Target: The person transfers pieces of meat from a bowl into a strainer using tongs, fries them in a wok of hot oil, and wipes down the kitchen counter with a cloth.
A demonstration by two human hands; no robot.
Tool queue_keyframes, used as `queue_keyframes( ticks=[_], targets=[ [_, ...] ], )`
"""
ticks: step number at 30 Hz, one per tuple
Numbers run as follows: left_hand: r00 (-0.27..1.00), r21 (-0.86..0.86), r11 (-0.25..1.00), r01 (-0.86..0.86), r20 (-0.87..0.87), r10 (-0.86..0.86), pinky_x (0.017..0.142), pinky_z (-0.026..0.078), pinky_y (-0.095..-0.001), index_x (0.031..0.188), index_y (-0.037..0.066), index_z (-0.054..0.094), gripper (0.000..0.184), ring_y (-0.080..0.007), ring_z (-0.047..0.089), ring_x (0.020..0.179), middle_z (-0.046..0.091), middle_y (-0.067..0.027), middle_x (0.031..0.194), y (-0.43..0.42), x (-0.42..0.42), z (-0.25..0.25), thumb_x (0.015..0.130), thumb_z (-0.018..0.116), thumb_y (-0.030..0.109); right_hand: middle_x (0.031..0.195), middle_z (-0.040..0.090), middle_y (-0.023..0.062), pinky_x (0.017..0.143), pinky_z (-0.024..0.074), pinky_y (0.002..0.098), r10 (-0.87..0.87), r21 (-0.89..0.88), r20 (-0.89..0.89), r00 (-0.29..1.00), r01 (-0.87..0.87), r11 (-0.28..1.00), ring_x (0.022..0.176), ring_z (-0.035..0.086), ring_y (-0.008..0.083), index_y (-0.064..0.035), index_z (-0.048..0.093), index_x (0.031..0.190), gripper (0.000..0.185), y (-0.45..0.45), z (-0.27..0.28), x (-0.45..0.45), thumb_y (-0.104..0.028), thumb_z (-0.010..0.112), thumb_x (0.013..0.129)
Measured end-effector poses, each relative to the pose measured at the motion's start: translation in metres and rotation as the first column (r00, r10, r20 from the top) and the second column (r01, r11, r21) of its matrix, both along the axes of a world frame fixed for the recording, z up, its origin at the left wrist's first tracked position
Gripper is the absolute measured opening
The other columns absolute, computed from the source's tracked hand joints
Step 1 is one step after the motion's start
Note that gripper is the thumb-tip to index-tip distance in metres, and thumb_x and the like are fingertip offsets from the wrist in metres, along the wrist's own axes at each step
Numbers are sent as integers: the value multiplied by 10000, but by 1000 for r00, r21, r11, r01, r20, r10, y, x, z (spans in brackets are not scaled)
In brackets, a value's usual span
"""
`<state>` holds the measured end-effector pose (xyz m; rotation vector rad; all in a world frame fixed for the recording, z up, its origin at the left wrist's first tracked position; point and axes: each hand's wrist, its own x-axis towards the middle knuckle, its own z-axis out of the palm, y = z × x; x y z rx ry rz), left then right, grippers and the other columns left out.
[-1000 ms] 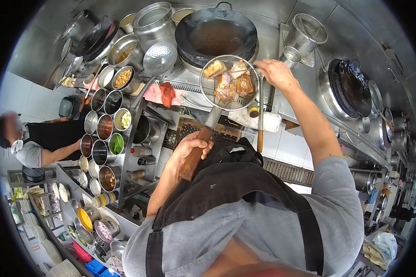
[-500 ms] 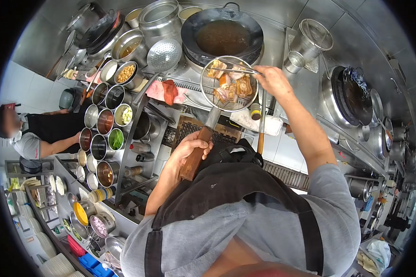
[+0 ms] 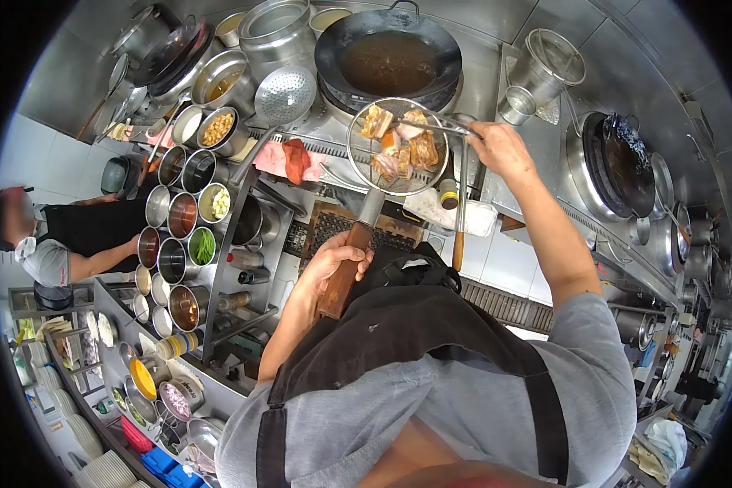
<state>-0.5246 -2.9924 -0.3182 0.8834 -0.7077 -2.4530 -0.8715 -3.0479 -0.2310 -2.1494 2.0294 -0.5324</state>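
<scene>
My left hand is wrapped round the wooden handle of a round wire strainer, held level in front of the apron. Several browned chunks of meat lie in its mesh bowl. My right hand grips a pair of slim metal tongs, reaching in from the right over the strainer. Their tips are at the upper meat pieces; whether they pinch one I cannot tell. Just beyond the strainer, a black wok of dark oil sits on the stove.
A perforated ladle rests left of the wok, near a red cloth. Metal tins of ingredients crowd the left counter, with a co-worker behind them. At right stand a strainer pot and another wok.
My right hand and the tongs have shifted right, drawing back a little across the strainer. The strainer has moved slightly left; my left hand keeps its hold.
</scene>
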Motion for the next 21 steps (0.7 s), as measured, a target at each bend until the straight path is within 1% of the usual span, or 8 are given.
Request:
queue_keyframes(
  ticks=[2,7,10,13,16,19,20,21],
  targets=[
    [1000,-14,1000,6,3,-6,509,475,-277,1019,-44,466,313,-171,554,633,561,-138,816,-2,1,-4,723,555,11,913,636,181,777,477,457,-47,116,-173,984,68,991,883,601,348,-72,640,963,183,2,-12,-1,-176,578,827],
    [1000,-11,1000,8,15,-8,512,474,-277,1049,-50,456,342,-172,556,630,562,-151,824,-2,1,-6,726,555,6,899,640,164,731,489,457,11,58,-172,985,-1,998,845,611,344,-92,643,963,171,7,-29,-4,-166,573,826],
    [1000,0,1000,4,16,-4,516,476,-276,1056,-51,453,347,-173,556,624,564,-155,826,-2,0,-5,728,554,5,878,645,156,722,493,448,6,43,-155,988,1,999,832,612,347,-88,641,976,179,13,-18,-8,-162,567,831],
    [1000,9,1000,-8,8,7,517,477,-275,1057,-51,453,346,-174,556,620,564,-156,826,-2,-1,-2,730,553,3,900,650,154,722,494,422,-33,-63,-115,993,26,998,820,612,343,-49,652,992,212,21,-4,-6,-156,610,814],
    [999,27,1000,-13,35,12,517,477,-275,1041,-45,458,325,-173,555,623,561,-154,823,-3,-1,-3,733,551,1,918,654,164,730,505,390,-22,-166,20,1000,25,986,813,625,335,-33,659,997,225,28,-4,-1,-153,626,810],
    [1000,32,999,0,-12,1,516,477,-278,1018,-38,463,295,-175,553,621,558,-154,824,-4,-2,-4,738,550,-1,856,659,161,681,512,375,-3,-286,193,981,59,956,746,635,329,-61,677,989,212,37,-29,19,-155,645,801],
    [1000,42,999,-17,-18,18,516,477,-279,1007,-37,464,281,-176,552,622,557,-154,824,-4,-4,0,741,549,-3,856,659,161,681,512,375,-2,-284,193,981,58,957,746,635,329,-61,677,989,212,42,-40,29,-155,645,801],
    [999,51,998,-36,-22,38,515,478,-281,997,-35,466,268,-177,552,622,557,-153,823,-3,-5,3,744,548,-5,856,658,166,676,512,378,-20,-262,294,956,100,960,743,636,330,-56,675,990,214,47,-51,40,-155,643,803]
  ],
)
